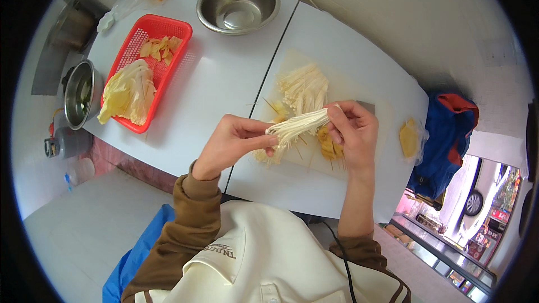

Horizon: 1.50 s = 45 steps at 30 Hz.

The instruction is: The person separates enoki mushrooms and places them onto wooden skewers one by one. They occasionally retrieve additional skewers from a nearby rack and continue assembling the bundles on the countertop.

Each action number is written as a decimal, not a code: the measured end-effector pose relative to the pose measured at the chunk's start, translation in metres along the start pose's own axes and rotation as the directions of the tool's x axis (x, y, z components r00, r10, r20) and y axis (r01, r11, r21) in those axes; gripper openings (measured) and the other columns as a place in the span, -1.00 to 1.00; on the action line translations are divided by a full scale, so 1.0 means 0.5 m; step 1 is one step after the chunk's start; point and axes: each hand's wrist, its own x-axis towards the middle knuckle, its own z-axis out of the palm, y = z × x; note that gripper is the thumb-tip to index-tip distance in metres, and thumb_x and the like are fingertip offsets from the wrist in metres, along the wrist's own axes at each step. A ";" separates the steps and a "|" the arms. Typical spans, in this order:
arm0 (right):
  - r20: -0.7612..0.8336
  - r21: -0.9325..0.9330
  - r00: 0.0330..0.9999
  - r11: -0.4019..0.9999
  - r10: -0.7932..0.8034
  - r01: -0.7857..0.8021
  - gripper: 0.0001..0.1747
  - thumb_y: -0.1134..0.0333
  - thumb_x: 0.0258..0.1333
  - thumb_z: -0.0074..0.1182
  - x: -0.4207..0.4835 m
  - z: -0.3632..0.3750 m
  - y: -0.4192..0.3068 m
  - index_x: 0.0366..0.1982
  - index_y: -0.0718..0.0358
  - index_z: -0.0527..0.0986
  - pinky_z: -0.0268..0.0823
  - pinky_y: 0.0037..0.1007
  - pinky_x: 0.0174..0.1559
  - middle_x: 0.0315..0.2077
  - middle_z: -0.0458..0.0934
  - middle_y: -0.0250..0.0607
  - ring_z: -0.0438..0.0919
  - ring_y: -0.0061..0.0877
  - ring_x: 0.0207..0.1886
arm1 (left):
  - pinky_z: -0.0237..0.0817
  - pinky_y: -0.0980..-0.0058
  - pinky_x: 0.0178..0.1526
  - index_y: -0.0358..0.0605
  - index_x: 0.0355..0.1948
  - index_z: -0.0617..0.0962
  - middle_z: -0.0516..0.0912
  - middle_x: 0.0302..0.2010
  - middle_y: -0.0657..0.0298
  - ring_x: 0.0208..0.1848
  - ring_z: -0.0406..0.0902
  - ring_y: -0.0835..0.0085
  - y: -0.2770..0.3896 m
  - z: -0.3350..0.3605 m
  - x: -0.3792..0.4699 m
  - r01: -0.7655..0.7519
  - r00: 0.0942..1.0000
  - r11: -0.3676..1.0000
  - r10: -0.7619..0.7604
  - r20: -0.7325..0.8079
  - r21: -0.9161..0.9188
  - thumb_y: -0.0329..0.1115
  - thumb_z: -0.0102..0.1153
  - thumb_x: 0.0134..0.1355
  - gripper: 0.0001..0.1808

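A bundle of enoki mushrooms [298, 125] is stretched between my two hands above a pale cutting board. My left hand [242, 141] pinches its left end; my right hand [351, 130] grips the other end between thumb and fingers. Beyond them, a pile of loose enoki [304, 86] lies on the cutting board [294, 59]. More enoki lie under the held bundle, partly hidden. Yellow folded pieces [330, 145], with thin skewers sticking out, rest close to my right hand. Another yellowish piece [278, 109] with a skewer lies left of the pile.
On the white table [210, 92], a red plastic basket [168, 82] holds cabbage leaves [128, 92] and yellow pieces [162, 48]. A steel bowl [238, 6] stands at the back, another [80, 94] at the left. A plastic bag with yellow contents [409, 139] lies at the right, near a blue bag [442, 143].
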 end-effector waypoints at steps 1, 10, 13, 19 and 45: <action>-0.003 -0.032 1.000 0.999 -0.002 0.002 -0.88 0.48 0.41 0.35 -0.001 0.002 -0.003 -0.16 0.42 0.70 0.17 -0.62 -0.49 -0.47 0.64 -0.35 0.42 -0.78 -0.53 | 0.62 0.51 -0.04 -0.55 0.15 0.71 0.87 -0.16 0.08 -0.20 0.79 0.49 -0.003 -0.016 -0.008 0.003 1.000 1.000 -0.003 -0.029 0.028 -0.44 0.46 0.38 -0.59; 0.365 -0.304 0.928 0.932 -0.078 0.198 -0.85 0.48 0.33 0.41 -0.012 0.132 0.005 -0.12 0.39 0.72 0.38 -0.62 -0.36 -0.35 0.73 -0.37 0.56 -0.78 -0.41 | 0.45 0.34 0.29 -0.33 0.36 0.59 0.76 0.14 0.04 0.20 0.67 0.29 -0.010 -0.011 -0.040 -0.432 0.899 0.853 0.433 0.064 0.293 -0.35 0.38 0.46 -0.48; 0.394 -0.266 0.919 0.954 -0.023 0.138 -0.81 0.46 0.32 0.42 0.006 0.186 0.021 -0.07 0.35 0.71 0.40 -0.59 -0.36 -0.31 0.75 -0.35 0.57 -0.77 -0.42 | 0.47 0.43 0.12 -0.33 0.30 0.57 0.73 -0.02 0.15 0.03 0.64 0.45 -0.015 -0.032 -0.062 -0.263 0.965 0.956 0.262 0.026 0.131 -0.32 0.20 0.58 -0.61; 0.571 -0.489 0.783 0.665 -0.246 0.565 -0.74 0.42 0.28 0.37 0.171 0.371 0.041 -0.02 0.29 0.69 0.54 -0.35 -0.20 -0.22 0.73 -0.14 0.70 -0.40 -0.32 | 0.33 0.52 -0.18 -0.18 -0.02 0.49 0.49 -0.23 0.36 -0.27 0.41 0.61 -0.103 -0.117 -0.109 -0.295 0.901 0.936 0.206 -0.382 -0.190 -0.26 0.01 0.69 -0.81; 0.480 -0.230 0.869 0.973 0.120 -0.007 -0.90 0.47 0.35 0.30 0.086 0.326 0.026 -0.22 0.40 0.64 0.53 -0.52 -0.18 -0.31 0.71 -0.38 0.66 -0.67 -0.29 | 0.12 0.60 -0.39 -0.14 0.12 0.80 0.46 -0.40 0.49 -0.42 0.28 0.70 -0.023 -0.090 -0.122 -0.423 0.582 0.817 0.576 -0.574 0.392 -0.48 0.68 0.14 -0.51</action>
